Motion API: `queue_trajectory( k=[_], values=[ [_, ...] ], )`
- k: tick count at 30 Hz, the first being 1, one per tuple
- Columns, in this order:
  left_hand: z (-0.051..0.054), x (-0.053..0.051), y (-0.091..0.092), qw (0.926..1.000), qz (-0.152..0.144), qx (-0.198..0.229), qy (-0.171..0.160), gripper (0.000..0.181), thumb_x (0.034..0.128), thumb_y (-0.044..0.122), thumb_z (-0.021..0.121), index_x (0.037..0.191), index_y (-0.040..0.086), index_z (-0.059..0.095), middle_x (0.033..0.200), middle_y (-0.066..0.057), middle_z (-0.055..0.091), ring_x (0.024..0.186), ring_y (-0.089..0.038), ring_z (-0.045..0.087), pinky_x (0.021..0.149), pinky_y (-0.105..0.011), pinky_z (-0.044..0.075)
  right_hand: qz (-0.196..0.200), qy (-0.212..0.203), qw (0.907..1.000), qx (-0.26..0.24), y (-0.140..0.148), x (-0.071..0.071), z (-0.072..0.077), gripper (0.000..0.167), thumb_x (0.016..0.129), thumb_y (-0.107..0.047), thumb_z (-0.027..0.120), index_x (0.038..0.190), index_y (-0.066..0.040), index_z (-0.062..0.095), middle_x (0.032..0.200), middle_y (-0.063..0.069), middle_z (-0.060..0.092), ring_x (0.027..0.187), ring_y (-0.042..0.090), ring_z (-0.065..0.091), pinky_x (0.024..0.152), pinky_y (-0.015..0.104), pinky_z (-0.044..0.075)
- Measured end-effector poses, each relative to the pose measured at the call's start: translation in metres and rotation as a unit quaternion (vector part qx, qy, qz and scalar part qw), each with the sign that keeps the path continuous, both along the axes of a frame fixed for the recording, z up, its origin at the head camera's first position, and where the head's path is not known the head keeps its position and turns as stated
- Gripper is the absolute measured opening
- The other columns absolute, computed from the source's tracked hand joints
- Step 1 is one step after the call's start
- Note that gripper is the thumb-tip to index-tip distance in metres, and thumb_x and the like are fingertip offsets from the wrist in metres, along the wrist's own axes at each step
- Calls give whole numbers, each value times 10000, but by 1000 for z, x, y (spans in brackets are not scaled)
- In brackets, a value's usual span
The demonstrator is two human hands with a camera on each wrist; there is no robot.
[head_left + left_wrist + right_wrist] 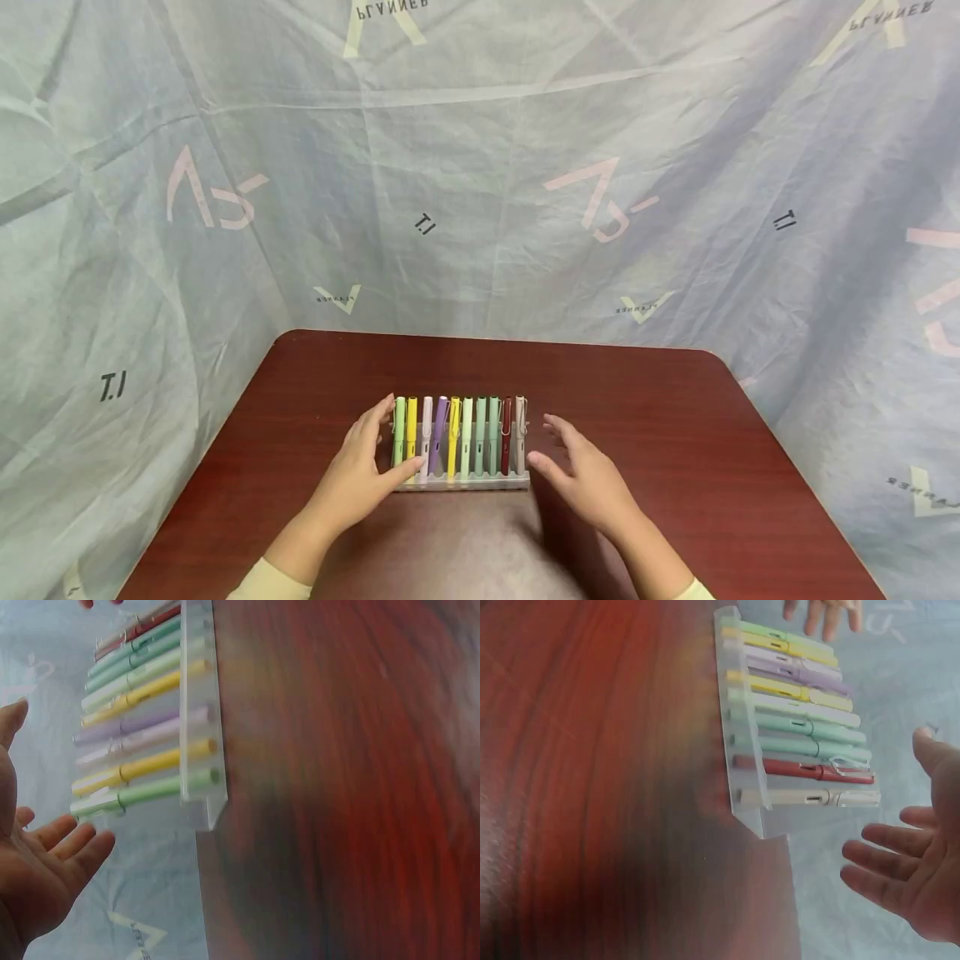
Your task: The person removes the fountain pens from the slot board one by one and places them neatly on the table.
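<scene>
A clear plastic pen rack [480, 483] stands on the table, holding a row of several capped pens side by side. At its left end are a light green pen [150, 791] and a yellow pen [150, 766]. A dark red pen [810, 769] and a greyish-beige pen [787, 797] fill the right end. My left hand [363, 471] is beside the left end, fingers spread, its thumb in front of the pens in the head view. Off the right end, my right hand [592, 479] is apart from the rack, fingers extended. Neither hand holds anything.
The reddish-brown wooden table [645, 392] has rounded far corners. Grey-white printed cloth [480, 208] hangs behind it and along both sides. A shadow [562, 533] falls on the tabletop near my right hand.
</scene>
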State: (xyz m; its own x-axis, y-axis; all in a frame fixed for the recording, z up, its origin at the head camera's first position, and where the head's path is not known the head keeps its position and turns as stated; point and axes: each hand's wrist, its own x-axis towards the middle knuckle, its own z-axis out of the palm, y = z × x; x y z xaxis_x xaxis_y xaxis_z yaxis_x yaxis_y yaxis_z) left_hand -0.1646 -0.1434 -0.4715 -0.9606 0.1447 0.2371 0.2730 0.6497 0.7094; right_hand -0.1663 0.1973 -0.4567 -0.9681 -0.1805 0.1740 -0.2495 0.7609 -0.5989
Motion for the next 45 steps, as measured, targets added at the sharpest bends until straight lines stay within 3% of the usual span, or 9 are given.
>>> queue_trajectory(
  k=[4,10,15,21,27,36,45],
  values=[
    [-3,-3,-10,9990,-156,353,-239,970,781,581,751,1527,200,263,1470,-25,416,1316,-226,455,1018,-451,462,14,-523,9936,-1006,6,-11,-2,521,932,-516,608,1364,-250,491,1282,22,633,1122,221,640,953,448,501],
    [-10,-3,-24,9970,-140,434,-631,965,771,466,814,1515,163,278,1482,-68,421,1338,-272,448,1017,-493,451,52,-933,9819,-1650,17,-27,-14,464,920,-522,621,1284,-244,545,1223,-5,654,1098,163,635,908,354,514],
    [-19,-7,-31,9923,-183,445,-1140,828,790,378,822,1457,153,387,1441,-56,500,1297,-266,515,1009,-454,469,250,-1422,9588,-2448,21,-35,-22,461,935,-404,655,1288,-127,549,1252,142,623,1141,282,628,893,374,543],
    [-28,-11,-33,9890,-50,296,-1449,527,776,321,840,1231,195,605,1195,8,658,1087,-168,636,868,-343,536,314,-1835,9331,-3078,18,-43,-26,484,941,-317,668,1304,-29,526,1289,258,568,1157,393,605,907,401,541],
    [-35,-13,-31,9890,-234,169,-1452,388,770,236,846,1099,166,652,1068,12,685,947,-145,657,739,-271,523,349,-2118,9156,-3401,12,-52,-35,501,934,-278,681,1292,30,513,1239,274,587,1131,391,616,905,418,542],
    [-34,-12,-30,9916,-119,-184,-1279,250,796,195,820,999,175,675,983,48,695,896,-115,660,785,-304,534,539,-2285,9039,-3576,5,-60,-48,470,941,-221,670,1280,62,507,1189,252,615,1087,378,636,919,466,529],
    [-36,-10,-29,9933,-194,-582,-976,139,822,209,797,901,223,683,856,118,679,815,-50,627,740,-275,519,584,-2352,8988,-3653,2,-61,-52,424,934,-158,666,1241,95,518,1104,183,656,964,250,677,875,440,552]
  ],
)
